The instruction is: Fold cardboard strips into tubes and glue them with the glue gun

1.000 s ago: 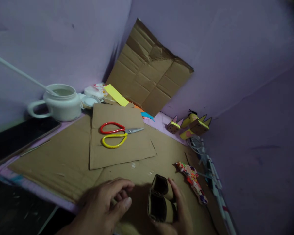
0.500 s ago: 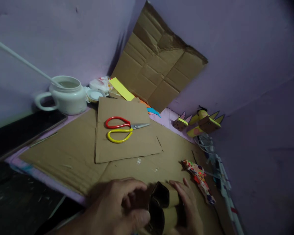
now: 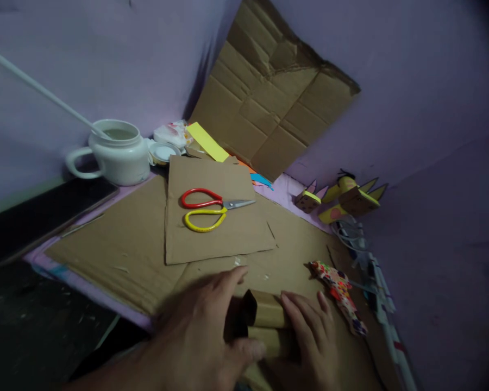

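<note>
Low in the view, two brown cardboard tubes [image 3: 269,310] lie side by side, dark openings toward the left. My right hand [image 3: 312,331] wraps its fingers over their right end. At their left is my left hand [image 3: 206,326], fingers spread and curved, the thumb against or just in front of the lower tube; I cannot tell whether it presses. Beyond the hands, scissors [image 3: 225,206] with one red and one yellow handle lie on a square cardboard piece [image 3: 224,241]. A glue gun [image 3: 338,293] covered in colourful patterned wrap lies to the right of my right hand.
A large cardboard sheet [image 3: 118,233] covers the table. At the left stand a white mug [image 3: 124,157] with a stick and a dark phone-like slab [image 3: 52,217]. Creased cardboard [image 3: 269,92] leans on the wall. Paper-eared cardboard figures [image 3: 356,202] stand at the back right.
The tubes have tipped, so their sides now show more than their openings. My left hand has spread and moved slightly up. The whole view has shifted a little.
</note>
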`<state>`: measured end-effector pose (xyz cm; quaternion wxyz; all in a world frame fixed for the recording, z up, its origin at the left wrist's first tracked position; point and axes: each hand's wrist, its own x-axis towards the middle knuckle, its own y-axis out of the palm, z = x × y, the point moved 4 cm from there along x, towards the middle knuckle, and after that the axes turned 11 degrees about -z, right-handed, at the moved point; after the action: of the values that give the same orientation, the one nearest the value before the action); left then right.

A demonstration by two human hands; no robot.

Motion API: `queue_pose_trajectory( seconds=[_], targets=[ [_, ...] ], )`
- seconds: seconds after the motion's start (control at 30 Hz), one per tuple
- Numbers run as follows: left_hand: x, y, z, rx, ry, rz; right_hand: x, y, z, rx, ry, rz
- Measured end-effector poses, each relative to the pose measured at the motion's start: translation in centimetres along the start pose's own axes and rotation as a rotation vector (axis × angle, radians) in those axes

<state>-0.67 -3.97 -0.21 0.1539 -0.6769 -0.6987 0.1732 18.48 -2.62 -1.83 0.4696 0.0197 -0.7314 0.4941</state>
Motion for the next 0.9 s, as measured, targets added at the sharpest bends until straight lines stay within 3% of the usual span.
queue_pose_trajectory(
  seconds=[0.23, 0.37, 0.57, 0.73, 0.9],
  targets=[
    [3.7, 0.2, -2.1, 0.120, 0.265, 0.200, 2.3, 0.7, 0.4, 0.047, 0.040, 0.111],
    [5.5, 1.1, -2.7, 0.133, 0.294, 0.304, 2.1, 1.0, -0.1, 0.043, 0.089, 0.136],
    [6.8, 1.4, -1.8, 0.164, 0.196, 0.291, -0.2, -0.1, -0.3, 0.001, 0.099, 0.009],
    [6.9, 1.4, -1.3, 0.261, 0.280, 0.206, -1.0, -0.4, 0.2, 0.073, 0.118, 0.003],
    [7.1, 1.6, -0.9, 0.233, 0.399, 0.206, -0.6, -0.4, 0.0, 0.141, 0.150, -0.062]
  ],
)
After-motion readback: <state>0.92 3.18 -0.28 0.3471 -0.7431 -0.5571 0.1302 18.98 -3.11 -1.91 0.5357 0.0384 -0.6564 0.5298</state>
